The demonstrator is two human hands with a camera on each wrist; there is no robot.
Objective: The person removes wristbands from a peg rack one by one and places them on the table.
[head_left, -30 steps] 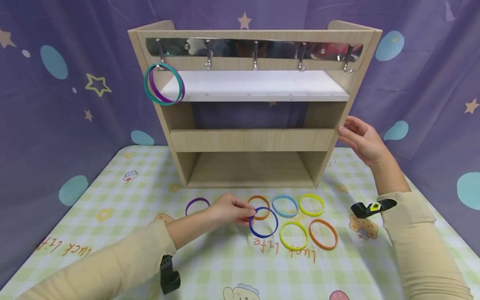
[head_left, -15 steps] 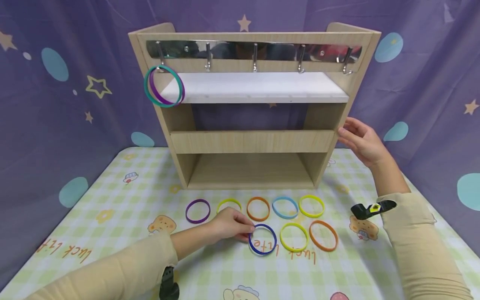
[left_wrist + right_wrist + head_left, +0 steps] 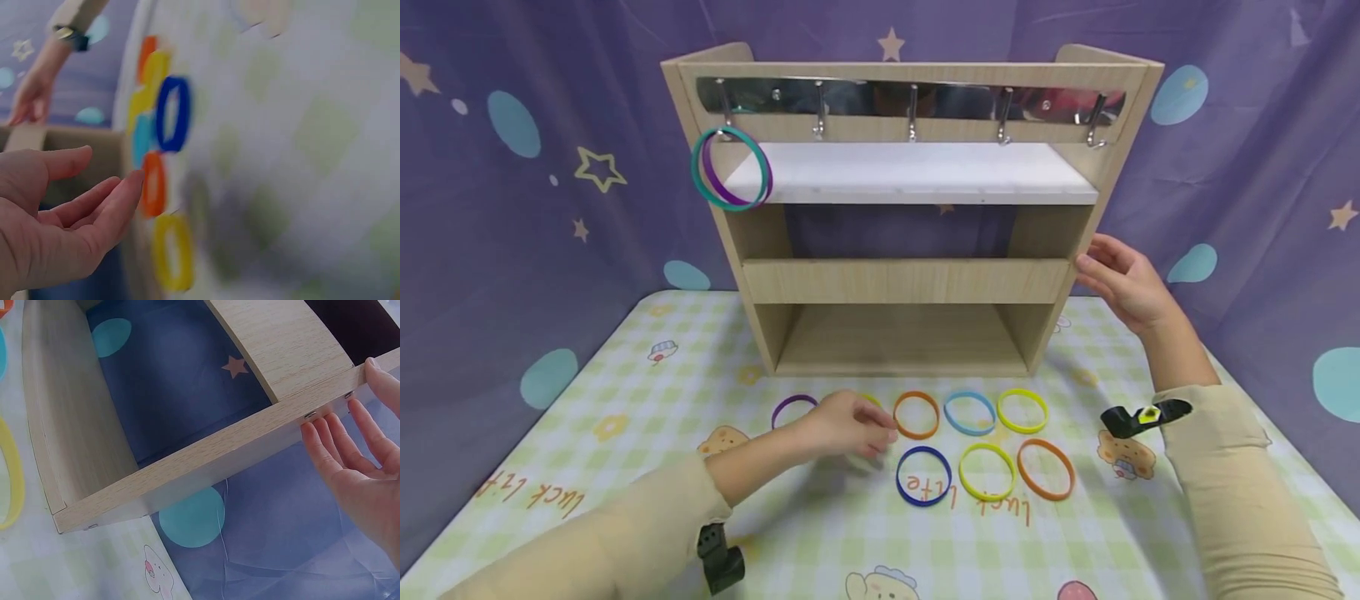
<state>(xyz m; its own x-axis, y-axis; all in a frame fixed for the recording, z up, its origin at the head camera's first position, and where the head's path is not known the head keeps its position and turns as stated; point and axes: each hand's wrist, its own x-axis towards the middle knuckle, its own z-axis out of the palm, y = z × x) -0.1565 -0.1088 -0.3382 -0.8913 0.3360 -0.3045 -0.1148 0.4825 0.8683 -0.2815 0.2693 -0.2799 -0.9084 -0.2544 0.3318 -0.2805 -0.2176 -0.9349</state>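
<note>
My left hand (image 3: 850, 427), fingers loosely spread, holds nothing and hovers just left of a dark blue silicone wristband (image 3: 898, 477) lying on the tablecloth. Partly behind this hand are a yellow wristband (image 3: 871, 400) and a purple wristband (image 3: 792, 397). At the wooden shelf's (image 3: 906, 282) right side, my right hand (image 3: 1127, 283) rests its fingertips on the outer panel, the thumb at the front edge (image 3: 350, 378). A teal wristband (image 3: 694, 171) and another purple wristband (image 3: 771, 185) hang together from the leftmost hook.
Right of the left hand lie an orange band (image 3: 916, 437), a light blue band (image 3: 970, 432) and a yellow band (image 3: 1022, 431). Nearer are another yellow band (image 3: 987, 499) and orange band (image 3: 1047, 497). A metal hook rail (image 3: 865, 98) crosses the shelf's top.
The left hand lowered the dark blue wristband toward me onto the cloth, let go of it and drew back to the left. The right hand stayed at the shelf's side.
</note>
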